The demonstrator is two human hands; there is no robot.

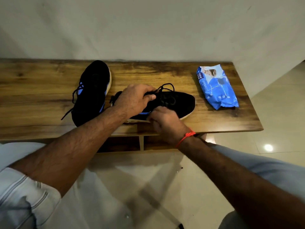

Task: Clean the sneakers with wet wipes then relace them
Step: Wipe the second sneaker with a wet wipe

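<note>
Left hand (134,100) pinching thin black lace (166,87) on matte black knit sneaker (178,103); right hand (165,123) curled, gripping its side. Crinkled blue wipes pack (216,88) nearby.

Wooden bench (165,70) against pale wall (148,27) (glossy tiled floor (280,113) beneath).

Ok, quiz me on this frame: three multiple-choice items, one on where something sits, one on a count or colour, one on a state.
1. Where is the wipes pack?
A. at the right end of the wooden table
B. on the floor
C. inside a sneaker

2. How many sneakers are on the table?
A. one
B. two
C. three

3. What is the left hand doing?
A. resting flat on the table
B. holding a wipe
C. gripping the laces of the near sneaker

Answers:
1 A, the blue pack lies right of both shoes.
2 B, the far sneaker lies left of the near one.
3 C, its fingers curl round the black laces.
</note>
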